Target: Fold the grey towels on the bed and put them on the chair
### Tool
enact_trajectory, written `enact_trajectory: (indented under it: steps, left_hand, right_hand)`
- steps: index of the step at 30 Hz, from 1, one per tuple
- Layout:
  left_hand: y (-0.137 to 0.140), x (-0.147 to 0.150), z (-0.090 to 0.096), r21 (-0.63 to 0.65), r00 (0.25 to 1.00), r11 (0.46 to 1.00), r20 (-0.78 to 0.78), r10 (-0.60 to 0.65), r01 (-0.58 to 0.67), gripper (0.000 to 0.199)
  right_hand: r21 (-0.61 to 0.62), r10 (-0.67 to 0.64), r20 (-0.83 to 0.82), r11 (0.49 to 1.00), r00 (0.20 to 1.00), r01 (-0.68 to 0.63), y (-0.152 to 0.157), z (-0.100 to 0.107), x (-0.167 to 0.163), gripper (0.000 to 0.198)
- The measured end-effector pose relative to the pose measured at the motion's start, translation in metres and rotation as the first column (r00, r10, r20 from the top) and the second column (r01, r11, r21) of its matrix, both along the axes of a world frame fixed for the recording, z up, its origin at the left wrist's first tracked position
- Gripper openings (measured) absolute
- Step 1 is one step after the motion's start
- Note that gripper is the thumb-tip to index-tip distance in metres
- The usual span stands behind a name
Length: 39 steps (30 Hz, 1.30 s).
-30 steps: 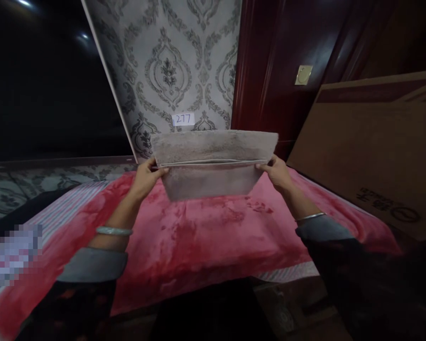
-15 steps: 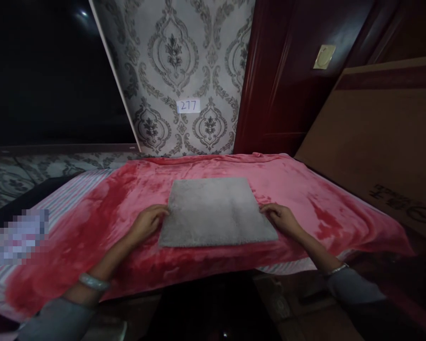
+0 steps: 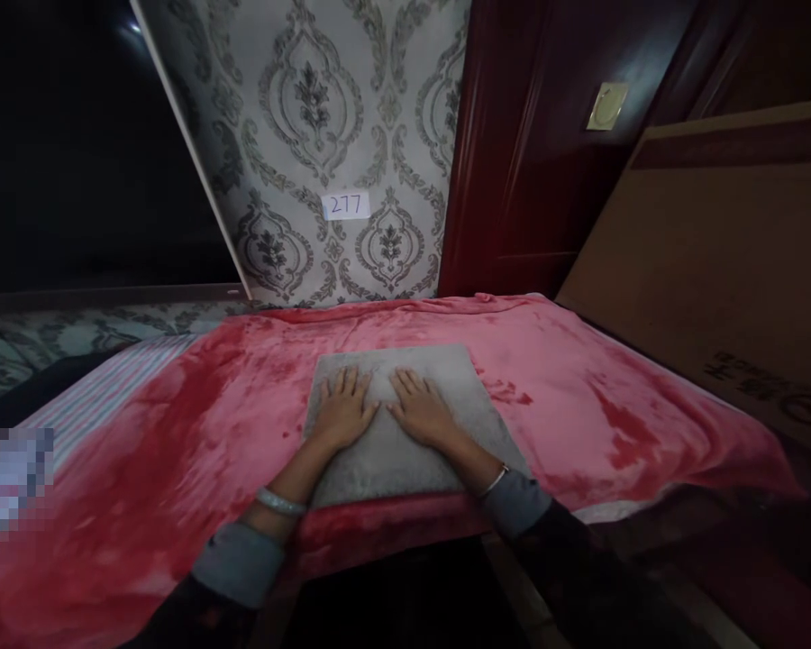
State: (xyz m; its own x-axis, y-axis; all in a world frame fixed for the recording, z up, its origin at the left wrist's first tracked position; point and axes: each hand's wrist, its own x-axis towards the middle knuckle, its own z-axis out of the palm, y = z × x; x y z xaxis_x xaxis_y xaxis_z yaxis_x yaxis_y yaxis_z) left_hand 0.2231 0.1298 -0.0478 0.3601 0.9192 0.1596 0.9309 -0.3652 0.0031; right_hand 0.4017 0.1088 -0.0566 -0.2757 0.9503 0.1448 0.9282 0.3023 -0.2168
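A flat grey plush mat (image 3: 398,464) lies spread on the red and pink blanket (image 3: 203,433). My left hand (image 3: 341,410) rests palm down on the mat's left half, fingers spread and pointing away from me. On the middle of the mat, my right hand (image 3: 420,407) lies flat too, its fingers apart. The two thumbs point toward each other with a small gap between them. Neither hand grips anything, and the mat under the palms is hidden.
A big cardboard box (image 3: 716,243) stands along the right side. Behind the blanket is a patterned wall with a paper label (image 3: 346,205) reading 277. A dark screen (image 3: 87,153) is at the left, above a striped cloth (image 3: 108,383).
Both hands have let go of the mat's left and right edges and moved inward onto its top, opening flat. The view has shifted slightly.
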Motion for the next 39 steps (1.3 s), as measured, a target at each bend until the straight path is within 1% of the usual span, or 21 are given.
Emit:
enact_trajectory:
  steps: [3, 6, 10, 12, 15, 18, 20, 22, 25, 27, 29, 32, 35, 37, 39]
  left_hand:
    - [0.003, -0.004, -0.006, 0.020, 1.000, 1.000, 0.013, 0.001, -0.001, 0.063]
    - [0.005, -0.003, -0.005, 0.020, 1.000, 1.000, 0.028, 0.002, -0.002, 0.063]
    - [0.006, -0.002, -0.004, 0.012, 0.999, 1.000, 0.037, -0.003, 0.003, 0.063]
    - [0.005, -0.002, -0.004, 0.011, 0.999, 1.000, 0.042, 0.004, -0.004, 0.064]
    - [0.005, -0.002, -0.003, 0.005, 0.999, 1.000, 0.048, 0.005, -0.005, 0.063]
    - [0.003, -0.004, -0.001, -0.010, 0.998, 1.000, 0.060, -0.014, 0.014, 0.062]
    - [0.002, -0.005, 0.000, -0.010, 0.996, 1.000, 0.081, -0.026, 0.026, 0.063]
    - [0.000, -0.005, 0.000, 0.009, 0.994, 1.000, 0.111, -0.003, 0.002, 0.067]
    - [-0.002, -0.004, 0.001, 0.049, 0.987, 0.994, 0.136, 0.090, -0.097, 0.072]
    - [-0.004, -0.003, 0.001, 0.047, 0.982, 0.988, 0.125, 0.142, -0.149, 0.071]
    - [-0.005, -0.002, 0.001, 0.034, 0.981, 0.985, 0.104, 0.163, -0.167, 0.071]
    - [-0.006, -0.003, 0.000, 0.032, 0.984, 0.986, 0.080, 0.161, -0.164, 0.071]
    - [-0.006, -0.003, 0.000, 0.033, 0.986, 0.988, 0.073, 0.150, -0.153, 0.070]
    - [-0.006, -0.004, 0.000, 0.032, 0.987, 0.989, 0.077, 0.142, -0.144, 0.070]
    - [-0.005, -0.004, 0.001, 0.022, 0.987, 0.990, 0.085, 0.138, -0.140, 0.070]
  right_hand:
    - [-0.010, -0.033, 0.011, 0.999, 0.999, 0.033, 0.001, -0.005, 0.020, 0.068]
    - [-0.026, -0.145, 0.042, 0.989, 0.989, 0.146, 0.002, -0.005, 0.050, 0.071]
    - [-0.049, -0.271, 0.089, 0.960, 0.958, 0.276, -0.005, -0.010, 0.085, 0.073]
    - [-0.075, -0.321, 0.101, 0.941, 0.942, 0.329, -0.012, -0.012, 0.096, 0.071]
    - [-0.121, -0.360, 0.107, 0.920, 0.927, 0.372, -0.020, -0.013, 0.106, 0.069]
    - [-0.188, -0.362, 0.114, 0.906, 0.925, 0.378, -0.022, -0.006, 0.111, 0.067]
    - [-0.221, -0.359, 0.139, 0.897, 0.923, 0.382, -0.018, 0.005, 0.108, 0.066]
    - [-0.213, -0.342, 0.149, 0.905, 0.928, 0.368, -0.009, 0.020, 0.096, 0.064]
    - [-0.152, -0.243, 0.102, 0.955, 0.965, 0.256, 0.012, 0.040, 0.061, 0.064]
    - [-0.113, -0.151, 0.059, 0.981, 0.987, 0.156, 0.028, 0.046, 0.033, 0.065]
    - [-0.080, -0.088, 0.033, 0.993, 0.996, 0.090, 0.043, 0.042, 0.009, 0.064]
    - [-0.050, -0.030, 0.049, 0.998, 0.998, 0.032, 0.058, 0.024, -0.008, 0.061]
    - [-0.024, -0.024, 0.079, 0.999, 0.997, 0.026, 0.066, 0.006, 0.000, 0.061]
    - [-0.008, -0.088, 0.091, 0.996, 0.992, 0.089, 0.067, 0.000, 0.015, 0.061]
    - [-0.002, -0.182, 0.106, 0.983, 0.978, 0.183, 0.067, -0.001, 0.033, 0.061]
